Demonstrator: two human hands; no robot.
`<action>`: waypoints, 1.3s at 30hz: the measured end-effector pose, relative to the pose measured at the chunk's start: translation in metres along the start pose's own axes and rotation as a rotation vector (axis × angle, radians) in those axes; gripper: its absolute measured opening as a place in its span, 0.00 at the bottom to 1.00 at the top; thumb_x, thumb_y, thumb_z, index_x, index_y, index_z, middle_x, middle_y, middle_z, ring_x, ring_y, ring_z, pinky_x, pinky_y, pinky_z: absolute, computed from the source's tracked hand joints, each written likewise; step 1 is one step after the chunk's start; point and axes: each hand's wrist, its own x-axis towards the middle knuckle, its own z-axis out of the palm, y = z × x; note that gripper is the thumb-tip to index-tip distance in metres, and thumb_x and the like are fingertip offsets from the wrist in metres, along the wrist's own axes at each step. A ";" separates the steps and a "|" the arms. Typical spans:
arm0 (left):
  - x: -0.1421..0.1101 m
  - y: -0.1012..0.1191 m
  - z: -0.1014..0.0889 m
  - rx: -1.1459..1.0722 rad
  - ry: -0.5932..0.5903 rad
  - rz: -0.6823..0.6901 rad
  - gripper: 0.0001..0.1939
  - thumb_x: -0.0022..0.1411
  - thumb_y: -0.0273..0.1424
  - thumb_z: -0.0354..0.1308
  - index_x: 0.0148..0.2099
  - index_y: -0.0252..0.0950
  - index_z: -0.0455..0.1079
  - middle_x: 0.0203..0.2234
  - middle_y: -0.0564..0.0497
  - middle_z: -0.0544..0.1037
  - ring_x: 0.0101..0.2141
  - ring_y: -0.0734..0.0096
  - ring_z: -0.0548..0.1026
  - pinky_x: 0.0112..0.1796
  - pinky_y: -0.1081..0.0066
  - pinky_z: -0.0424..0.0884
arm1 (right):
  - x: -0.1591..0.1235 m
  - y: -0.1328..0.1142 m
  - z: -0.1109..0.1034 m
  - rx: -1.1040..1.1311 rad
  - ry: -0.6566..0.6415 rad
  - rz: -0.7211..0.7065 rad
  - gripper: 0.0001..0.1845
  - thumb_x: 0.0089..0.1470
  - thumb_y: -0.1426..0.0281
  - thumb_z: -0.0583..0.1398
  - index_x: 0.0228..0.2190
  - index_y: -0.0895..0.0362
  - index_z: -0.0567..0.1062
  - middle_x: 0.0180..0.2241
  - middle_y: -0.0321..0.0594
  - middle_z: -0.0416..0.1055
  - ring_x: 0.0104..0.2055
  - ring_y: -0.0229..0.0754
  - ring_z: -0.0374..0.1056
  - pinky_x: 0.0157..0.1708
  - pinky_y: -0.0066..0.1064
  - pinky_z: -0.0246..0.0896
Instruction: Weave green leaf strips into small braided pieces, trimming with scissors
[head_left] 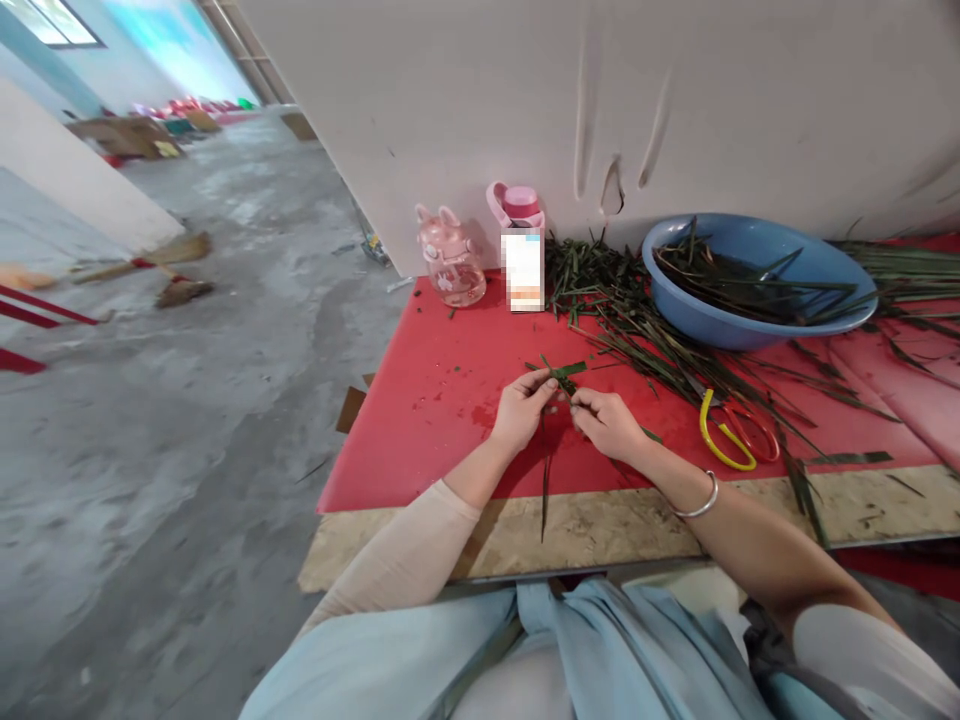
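Over the red table covering (427,400), both my hands hold a small piece of woven green leaf strips (566,372). My left hand (523,408) pinches it from the left between thumb and fingers. On its right side my right hand (602,420) is closed, fingertips pressed together at the lower edge of the weave. Loose strip ends stick out at the top, and one long thin strip (545,490) hangs down past the table's front edge. Scissors (726,432) with yellow and red handles lie to the right of my right hand.
A blue basin (765,330) with long leaf strips stands at the back right. Cut leaf pieces (592,265) are heaped left of it. A pink bottle (451,262) and a pink-capped bottle (523,265) stand near the wall. A broom (180,270) lies on the floor.
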 end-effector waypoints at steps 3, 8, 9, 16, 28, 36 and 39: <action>-0.002 0.002 0.001 0.143 0.068 0.086 0.19 0.49 0.39 0.64 0.40 0.32 0.75 0.24 0.51 0.77 0.24 0.73 0.73 0.27 0.72 0.70 | -0.002 0.000 0.001 0.094 0.002 -0.015 0.10 0.56 0.70 0.51 0.23 0.55 0.62 0.17 0.29 0.59 0.20 0.33 0.54 0.23 0.25 0.48; -0.010 0.004 0.012 0.047 0.100 0.059 0.14 0.48 0.37 0.64 0.34 0.33 0.76 0.23 0.52 0.76 0.24 0.74 0.71 0.30 0.72 0.69 | -0.004 -0.002 0.001 0.181 0.025 -0.079 0.11 0.58 0.68 0.49 0.24 0.55 0.61 0.18 0.30 0.58 0.22 0.33 0.54 0.25 0.25 0.50; -0.011 0.003 0.015 -0.008 0.100 0.026 0.13 0.47 0.37 0.65 0.33 0.33 0.76 0.22 0.52 0.76 0.23 0.75 0.71 0.29 0.73 0.68 | -0.004 -0.003 0.001 0.151 0.036 -0.094 0.11 0.58 0.68 0.49 0.24 0.55 0.62 0.18 0.30 0.58 0.22 0.33 0.55 0.26 0.25 0.51; -0.011 -0.001 0.018 -0.162 0.167 -0.072 0.12 0.41 0.34 0.67 0.29 0.32 0.75 0.19 0.54 0.73 0.21 0.78 0.67 0.27 0.74 0.65 | 0.001 -0.003 0.009 -0.393 -0.054 -0.112 0.08 0.54 0.72 0.51 0.30 0.56 0.69 0.24 0.37 0.69 0.25 0.38 0.63 0.28 0.28 0.48; -0.003 0.000 0.008 -0.281 0.059 -0.074 0.18 0.43 0.36 0.68 0.36 0.34 0.70 0.21 0.56 0.72 0.25 0.76 0.73 0.28 0.75 0.68 | -0.001 -0.005 -0.013 -0.419 0.027 -0.198 0.12 0.57 0.66 0.53 0.24 0.56 0.69 0.21 0.35 0.67 0.22 0.35 0.59 0.26 0.27 0.48; -0.004 0.001 0.009 -0.227 -0.046 -0.083 0.18 0.51 0.41 0.64 0.39 0.36 0.68 0.22 0.57 0.68 0.16 0.83 0.63 0.14 0.81 0.54 | 0.009 0.008 -0.013 -0.133 0.158 -0.006 0.09 0.55 0.65 0.56 0.34 0.57 0.73 0.30 0.39 0.74 0.28 0.38 0.67 0.28 0.26 0.56; -0.010 0.000 0.015 -0.076 0.019 0.050 0.18 0.53 0.41 0.62 0.42 0.35 0.70 0.28 0.52 0.73 0.25 0.78 0.71 0.23 0.78 0.67 | 0.008 0.010 -0.003 -0.134 0.167 0.008 0.10 0.57 0.68 0.53 0.37 0.56 0.74 0.31 0.41 0.76 0.29 0.40 0.70 0.29 0.27 0.58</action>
